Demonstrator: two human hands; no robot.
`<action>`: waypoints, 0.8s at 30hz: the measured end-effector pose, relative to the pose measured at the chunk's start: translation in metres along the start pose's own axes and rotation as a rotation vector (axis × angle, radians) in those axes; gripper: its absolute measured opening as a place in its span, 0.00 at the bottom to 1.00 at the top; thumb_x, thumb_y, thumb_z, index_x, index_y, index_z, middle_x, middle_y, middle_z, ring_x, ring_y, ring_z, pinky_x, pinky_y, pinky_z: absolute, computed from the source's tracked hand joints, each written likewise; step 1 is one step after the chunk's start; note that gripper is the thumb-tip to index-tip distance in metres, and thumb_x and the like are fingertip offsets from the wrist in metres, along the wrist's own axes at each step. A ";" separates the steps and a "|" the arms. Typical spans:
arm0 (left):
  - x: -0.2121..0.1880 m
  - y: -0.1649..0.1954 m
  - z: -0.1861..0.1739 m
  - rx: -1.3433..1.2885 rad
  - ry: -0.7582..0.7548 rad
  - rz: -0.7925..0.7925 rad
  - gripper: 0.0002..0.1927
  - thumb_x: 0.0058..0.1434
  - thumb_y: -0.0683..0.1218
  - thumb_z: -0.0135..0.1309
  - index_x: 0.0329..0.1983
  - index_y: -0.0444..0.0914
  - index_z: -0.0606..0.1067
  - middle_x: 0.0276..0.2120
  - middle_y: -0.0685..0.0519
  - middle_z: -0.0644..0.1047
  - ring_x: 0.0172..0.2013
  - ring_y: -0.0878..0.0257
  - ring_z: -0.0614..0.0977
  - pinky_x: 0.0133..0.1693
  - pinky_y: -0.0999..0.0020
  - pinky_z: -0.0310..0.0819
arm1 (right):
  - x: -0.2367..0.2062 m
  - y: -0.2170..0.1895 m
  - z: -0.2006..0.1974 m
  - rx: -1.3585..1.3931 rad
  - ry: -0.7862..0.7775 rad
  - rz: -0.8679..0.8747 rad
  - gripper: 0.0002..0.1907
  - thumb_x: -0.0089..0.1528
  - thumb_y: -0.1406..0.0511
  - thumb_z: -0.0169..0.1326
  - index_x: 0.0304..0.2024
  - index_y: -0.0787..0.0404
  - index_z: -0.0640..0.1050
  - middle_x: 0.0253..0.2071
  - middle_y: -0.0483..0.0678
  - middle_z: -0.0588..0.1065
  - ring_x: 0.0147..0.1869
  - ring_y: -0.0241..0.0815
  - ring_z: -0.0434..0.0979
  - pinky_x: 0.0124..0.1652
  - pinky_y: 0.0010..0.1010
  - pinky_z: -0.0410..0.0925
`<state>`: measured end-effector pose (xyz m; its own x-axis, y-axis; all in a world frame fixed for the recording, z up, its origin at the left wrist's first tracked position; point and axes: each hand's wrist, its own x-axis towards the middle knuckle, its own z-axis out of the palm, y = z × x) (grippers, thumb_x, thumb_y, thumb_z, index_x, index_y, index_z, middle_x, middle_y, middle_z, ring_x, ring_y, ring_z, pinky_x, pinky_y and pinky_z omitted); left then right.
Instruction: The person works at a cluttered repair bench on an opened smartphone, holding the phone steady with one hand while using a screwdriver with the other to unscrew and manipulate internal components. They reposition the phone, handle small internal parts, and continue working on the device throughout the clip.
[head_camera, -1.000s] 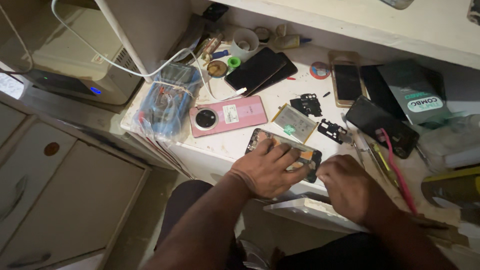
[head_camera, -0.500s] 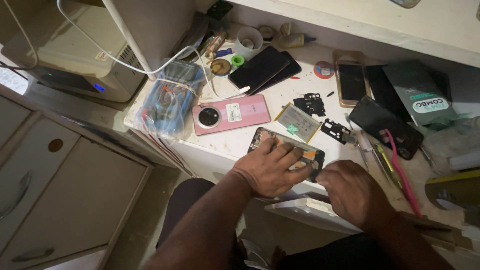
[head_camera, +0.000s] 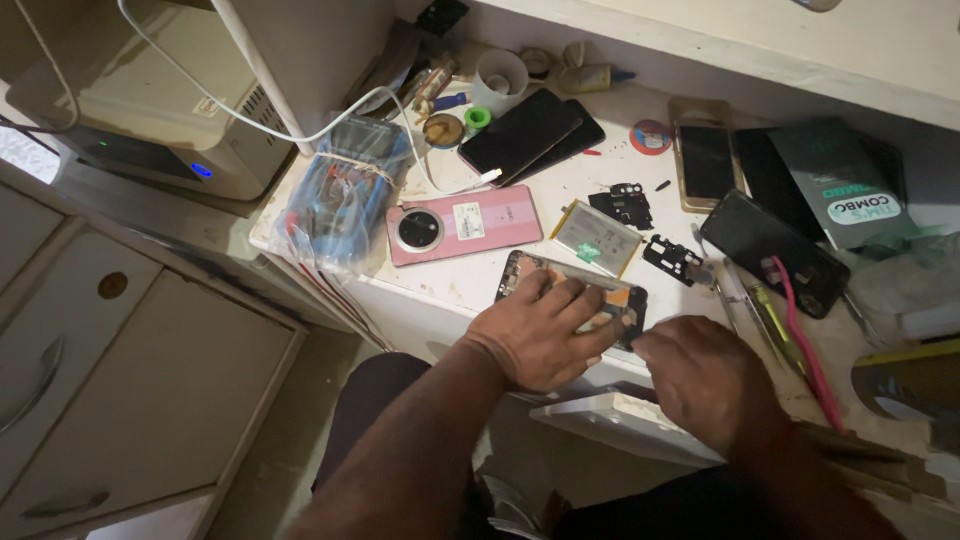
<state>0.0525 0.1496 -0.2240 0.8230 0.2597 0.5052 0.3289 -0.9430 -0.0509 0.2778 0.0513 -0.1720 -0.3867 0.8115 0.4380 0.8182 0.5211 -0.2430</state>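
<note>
The left hand (head_camera: 540, 335) lies flat with fingers spread over an opened phone (head_camera: 575, 295) at the near edge of the white workbench (head_camera: 450, 285), pinning it down, while the right hand (head_camera: 710, 380) is curled at the phone's right end, fingertips pinched on something too small to tell. This looks like the step of working a part inside the bared phone, with its pink back cover (head_camera: 465, 225), battery (head_camera: 597, 238) and small black brackets (head_camera: 678, 260) lying just beyond. The next move calls for a steady hold and fine fingertip control.
</note>
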 end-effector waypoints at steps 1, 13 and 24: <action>0.001 0.000 0.000 -0.003 -0.021 -0.012 0.27 0.65 0.59 0.49 0.65 0.48 0.72 0.58 0.45 0.74 0.58 0.51 0.75 0.56 0.41 0.68 | 0.002 0.001 0.000 -0.009 0.005 -0.020 0.11 0.53 0.75 0.59 0.38 0.66 0.77 0.35 0.55 0.77 0.39 0.54 0.79 0.39 0.43 0.72; 0.010 0.002 -0.005 0.032 -0.286 -0.099 0.33 0.67 0.64 0.37 0.72 0.49 0.62 0.62 0.41 0.70 0.60 0.49 0.73 0.59 0.37 0.62 | -0.005 0.008 0.013 0.121 0.092 0.100 0.11 0.55 0.75 0.59 0.40 0.63 0.79 0.35 0.52 0.78 0.40 0.48 0.80 0.41 0.37 0.72; 0.009 0.002 -0.002 0.012 -0.259 -0.104 0.32 0.66 0.64 0.39 0.71 0.49 0.64 0.62 0.41 0.70 0.61 0.47 0.73 0.60 0.35 0.60 | -0.014 0.010 0.016 0.157 0.138 0.231 0.08 0.58 0.72 0.60 0.41 0.63 0.82 0.38 0.53 0.80 0.44 0.47 0.81 0.45 0.36 0.73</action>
<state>0.0596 0.1498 -0.2177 0.8751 0.4007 0.2713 0.4217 -0.9065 -0.0214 0.2847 0.0494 -0.1939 -0.1284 0.8753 0.4663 0.7976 0.3706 -0.4759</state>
